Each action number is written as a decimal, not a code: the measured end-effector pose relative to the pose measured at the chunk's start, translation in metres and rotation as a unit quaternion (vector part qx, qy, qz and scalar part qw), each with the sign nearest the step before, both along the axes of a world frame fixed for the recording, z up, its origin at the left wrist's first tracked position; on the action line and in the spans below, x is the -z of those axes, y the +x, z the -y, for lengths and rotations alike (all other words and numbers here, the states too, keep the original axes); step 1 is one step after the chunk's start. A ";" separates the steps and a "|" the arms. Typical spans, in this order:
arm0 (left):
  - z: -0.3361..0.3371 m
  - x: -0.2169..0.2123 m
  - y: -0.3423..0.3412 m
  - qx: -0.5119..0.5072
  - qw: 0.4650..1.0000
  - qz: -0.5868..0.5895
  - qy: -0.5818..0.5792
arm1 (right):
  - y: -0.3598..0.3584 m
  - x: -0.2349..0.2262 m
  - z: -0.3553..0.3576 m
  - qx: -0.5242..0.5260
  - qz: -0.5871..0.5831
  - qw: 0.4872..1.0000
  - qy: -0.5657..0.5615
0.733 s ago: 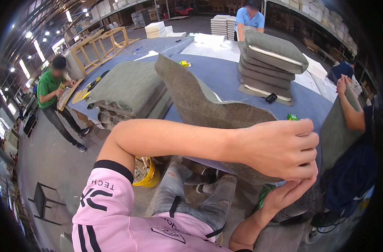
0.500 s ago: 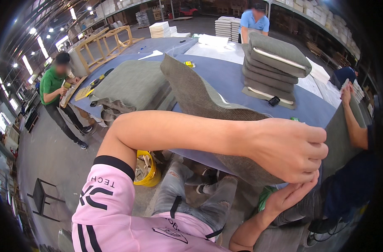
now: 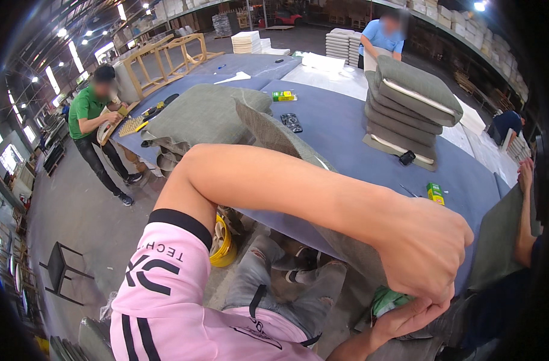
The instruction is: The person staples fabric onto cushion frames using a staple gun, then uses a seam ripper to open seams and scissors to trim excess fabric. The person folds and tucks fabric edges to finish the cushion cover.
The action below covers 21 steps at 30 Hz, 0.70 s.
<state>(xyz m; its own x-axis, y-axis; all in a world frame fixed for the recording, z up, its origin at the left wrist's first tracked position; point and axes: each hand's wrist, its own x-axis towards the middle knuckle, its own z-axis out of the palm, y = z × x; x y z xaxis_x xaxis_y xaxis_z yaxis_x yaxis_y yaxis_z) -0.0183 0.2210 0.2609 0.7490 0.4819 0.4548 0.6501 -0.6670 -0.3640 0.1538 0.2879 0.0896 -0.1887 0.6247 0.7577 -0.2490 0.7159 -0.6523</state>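
My left arm reaches across the picture. My left hand [image 3: 424,240] is closed, knuckles up, and its fingertips meet my right hand [image 3: 412,316] just below it. The right fingers are pressed together against the left ones. Whatever the two hands pinch is hidden behind them. A grey-green woven fabric [image 3: 353,253] runs from the table, under my left forearm, to beside my left wrist. Its far flap [image 3: 259,123] stands up against a covered grey-green cushion [image 3: 193,114] on the table. Beneath my left hand shows green material [image 3: 390,301].
On the blue table [image 3: 328,114] lie a phone [image 3: 291,123], yellow-green boxes [image 3: 435,193] and a black object [image 3: 407,157] beside stacked cushions [image 3: 407,102]. A yellow bucket [image 3: 224,249] stands below. Co-workers in green [image 3: 85,111] and blue [image 3: 383,36] stand around; another's arm [image 3: 523,222] is close right.
The view has shifted, so the table things sit farther right. Both hands are lower, still together. The fabric's raised flap has dropped, uncovering the phone and a box.
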 end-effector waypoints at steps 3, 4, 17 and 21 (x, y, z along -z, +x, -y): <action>-0.002 0.008 0.000 0.019 0.998 0.058 -0.018 | -0.016 0.003 0.009 -0.031 -0.092 0.995 -0.039; 0.001 0.010 -0.002 0.010 0.997 0.070 -0.011 | -0.024 0.004 0.006 -0.021 -0.095 0.995 -0.011; -0.030 0.023 -0.016 -0.077 0.979 -0.075 0.172 | -0.062 -0.008 -0.025 0.010 -0.109 0.990 -0.084; -0.032 0.017 -0.028 -0.058 0.992 -0.011 0.114 | -0.053 0.005 -0.040 -0.074 -0.108 0.989 -0.076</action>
